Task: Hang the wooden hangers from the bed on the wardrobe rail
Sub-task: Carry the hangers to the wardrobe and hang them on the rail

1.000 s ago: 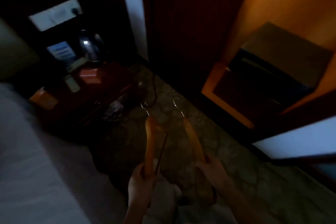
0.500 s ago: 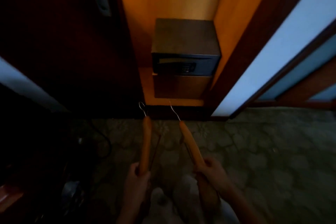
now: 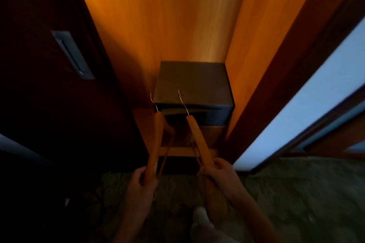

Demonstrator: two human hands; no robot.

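Gripped the left hanger [image 3: 155, 144] by its lower end with the left hand [image 3: 142, 181], curled round the wood, at 7 o'clock. Gripped the right hanger [image 3: 199, 140] likewise with the right hand [image 3: 219, 171], thumb and fingers wrapped round it, at 5 o'clock. Held both hangers apart, side by side, slanting up toward 12 o'clock, with wire hooks [image 3: 182, 100] foremost against the front of a dark safe [image 3: 193, 85]. Faced an open wardrobe [image 3: 167, 16], lit orange inside, with the safe low against its right wall and a wooden shelf [image 3: 144, 124] beside it. Stood on patterned carpet [image 3: 296, 193], with a dark door [image 3: 39, 104] and its recessed handle [image 3: 71, 53] at 9 o'clock, a pale panel [image 3: 306, 114] at 3 o'clock, and a pale, blurred foot [image 3: 201, 221] at 6 o'clock.
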